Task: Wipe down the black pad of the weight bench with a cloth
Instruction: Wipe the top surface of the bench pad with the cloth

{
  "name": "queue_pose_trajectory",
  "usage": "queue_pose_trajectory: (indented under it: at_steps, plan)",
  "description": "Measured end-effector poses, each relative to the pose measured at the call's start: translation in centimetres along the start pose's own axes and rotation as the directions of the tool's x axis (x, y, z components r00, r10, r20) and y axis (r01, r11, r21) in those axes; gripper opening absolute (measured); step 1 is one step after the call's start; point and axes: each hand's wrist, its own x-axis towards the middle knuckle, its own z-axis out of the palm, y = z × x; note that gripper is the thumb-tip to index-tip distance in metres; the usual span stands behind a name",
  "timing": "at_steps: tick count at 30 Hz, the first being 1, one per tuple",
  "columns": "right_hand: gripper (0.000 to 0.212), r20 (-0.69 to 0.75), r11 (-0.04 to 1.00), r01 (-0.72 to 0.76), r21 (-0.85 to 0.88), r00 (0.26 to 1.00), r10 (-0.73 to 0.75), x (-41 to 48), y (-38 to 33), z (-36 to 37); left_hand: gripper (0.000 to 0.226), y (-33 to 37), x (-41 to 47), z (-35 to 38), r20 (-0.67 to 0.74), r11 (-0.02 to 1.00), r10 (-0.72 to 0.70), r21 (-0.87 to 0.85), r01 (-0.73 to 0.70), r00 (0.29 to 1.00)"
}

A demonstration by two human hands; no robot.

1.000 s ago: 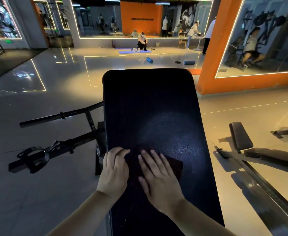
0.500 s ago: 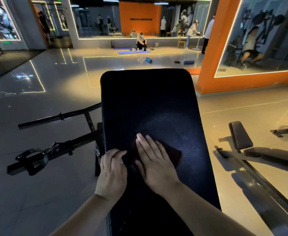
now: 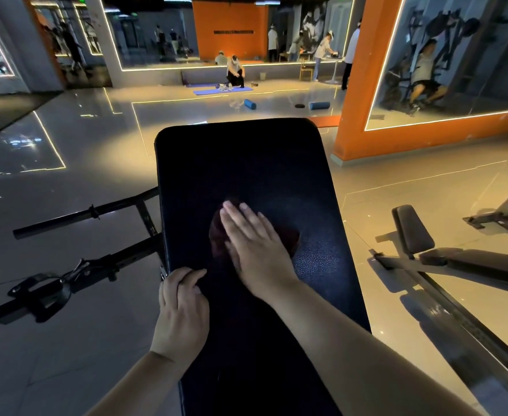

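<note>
The long black pad (image 3: 246, 163) of the weight bench runs away from me through the middle of the view. A dark maroon cloth (image 3: 288, 235) lies on the pad near its centre, mostly hidden under my right hand (image 3: 255, 244), which presses flat on it with fingers together and pointing away. My left hand (image 3: 182, 307) rests on the pad's left edge, fingers curled over the rim. The pad surface to the right of the cloth shows a faint sheen.
The bench's black steel frame and bars (image 3: 84, 265) stick out on the floor to the left. A second bench (image 3: 445, 256) stands at the right, close by. An orange pillar (image 3: 364, 85) rises beyond. People and blue foam rollers (image 3: 249, 104) occupy the far floor.
My right hand has slid the cloth forward along the pad, away from me. My left hand stayed at the left edge and curled more over it.
</note>
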Motion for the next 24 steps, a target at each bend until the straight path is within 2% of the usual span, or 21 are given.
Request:
queue_pose_trajectory:
  at_steps: [2, 4, 6, 8, 10, 12, 13, 15, 17, 19, 20, 21, 23, 24]
  plan:
    - [0.055, -0.097, 0.975, -0.22, -0.008, 0.971, 0.218, 0.2, 3.4, -0.9, 0.023, 0.2, 0.1, -0.1, -0.002, 0.996, -0.077, -0.037, 0.077, 0.997]
    - [0.056, -0.151, 0.898, -0.437, 0.047, 0.886, 0.439, -1.5, 5.6, -1.4, 0.024, 0.8, 0.6, -0.4, -0.018, 0.995, -0.086, -0.046, 0.085, 0.996]
    - [0.057, -0.155, 0.843, -0.528, 0.098, 0.829, 0.537, -3.3, 4.4, -1.1, 0.022, 1.2, 0.7, -0.4, -0.032, 0.999, -0.045, -0.026, 0.045, 0.998]
    - [0.057, -0.111, 0.908, -0.409, 0.091, 0.902, 0.417, -3.5, 1.1, -0.1, 0.024, 1.3, 0.9, -0.5, -0.025, 0.998, -0.055, -0.038, 0.054, 0.998]
    - [0.057, -0.057, 0.982, -0.183, 0.038, 0.981, 0.185, -1.9, -0.6, 0.6, 0.029, 1.1, 0.8, -0.5, 0.001, 0.995, -0.083, -0.046, 0.083, 0.997]
    - [0.057, -0.048, 0.997, -0.079, 0.01, 0.996, 0.08, 0.5, 0.7, -0.3, 0.03, 0.8, 0.5, -0.6, 0.028, 0.994, -0.094, -0.05, 0.096, 0.995]
    - [0.056, -0.055, 0.995, -0.096, -0.002, 0.994, 0.096, 1.2, 2.2, -0.9, 0.03, 0.6, 0.4, -0.5, 0.042, 0.992, -0.11, -0.055, 0.112, 0.993]
    - [0.056, -0.105, 0.965, -0.262, -0.005, 0.96, 0.26, 0.9, 5.8, -1.9, 0.029, 0.6, 0.4, -0.4, 0.055, 0.99, -0.128, -0.048, 0.131, 0.99]
    - [0.056, -0.16, 0.878, -0.475, 0.061, 0.863, 0.479, -0.9, 8.1, -2.2, 0.029, 0.7, 0.4, -0.3, 0.052, 0.991, -0.128, -0.043, 0.13, 0.99]
    - [0.056, -0.188, 0.796, -0.592, 0.13, 0.773, 0.606, -2.7, 6.5, -1.5, 0.03, 1.0, 0.5, -0.3, 0.037, 0.992, -0.115, -0.041, 0.116, 0.993]
    - [0.057, -0.192, 0.807, -0.576, 0.131, 0.783, 0.591, -3.1, 4.6, -0.8, 0.031, 1.1, 0.5, -0.3, 0.034, 0.992, -0.117, -0.042, 0.118, 0.993]
    - [0.058, -0.182, 0.853, -0.509, 0.116, 0.833, 0.522, -3.0, 2.5, -0.1, 0.031, 1.1, 0.6, -0.3, 0.029, 0.992, -0.117, -0.042, 0.118, 0.993]
    - [0.059, -0.114, 0.965, -0.255, 0.068, 0.959, 0.261, -1.6, -0.9, 1.1, 0.031, 1.1, 0.8, -0.5, 0.014, 0.996, -0.081, -0.042, 0.082, 0.997]
    - [0.058, -0.074, 0.989, -0.135, 0.06, 0.987, 0.14, -0.2, -1.4, 1.0, 0.031, 1.1, 1.0, -0.7, 0.012, 0.998, -0.054, -0.042, 0.055, 0.998]
